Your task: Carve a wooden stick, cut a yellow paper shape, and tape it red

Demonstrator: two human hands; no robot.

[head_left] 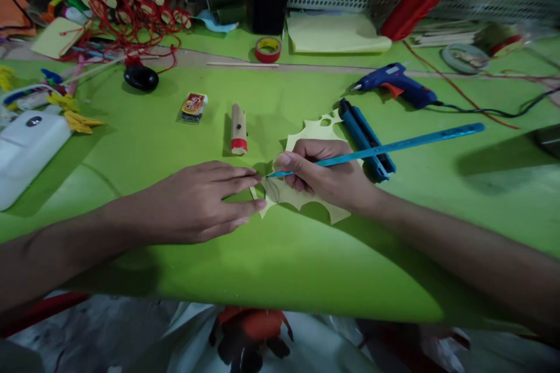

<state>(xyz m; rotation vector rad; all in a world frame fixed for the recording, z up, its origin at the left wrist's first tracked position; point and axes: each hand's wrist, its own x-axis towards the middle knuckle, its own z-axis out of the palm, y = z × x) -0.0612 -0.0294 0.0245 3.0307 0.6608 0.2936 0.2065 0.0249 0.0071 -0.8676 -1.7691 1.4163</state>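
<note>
A pale yellow paper [301, 198] with scalloped, cut edges lies on the green table [262, 268]. My right hand [326, 172] rests on it, closed round a long blue pencil [394, 144] whose tip touches the paper near a drawn leaf-like outline. Flat beside it, my left hand [210, 201] has its fingers stretched out, with the fingertips at the paper's left edge. Just above my hands is a small wooden piece [238, 128] with a red band and a black dot. A blue cutter-like tool [366, 140] lies right of the paper.
A blue glue gun [398, 83] with a black cable lies at the right. Along the back are a red ribbon spool [413, 9], red tape [268, 49], yellow sheets [336, 32] and tangled red cords [126, 23]. A white device [32, 151] sits at the left.
</note>
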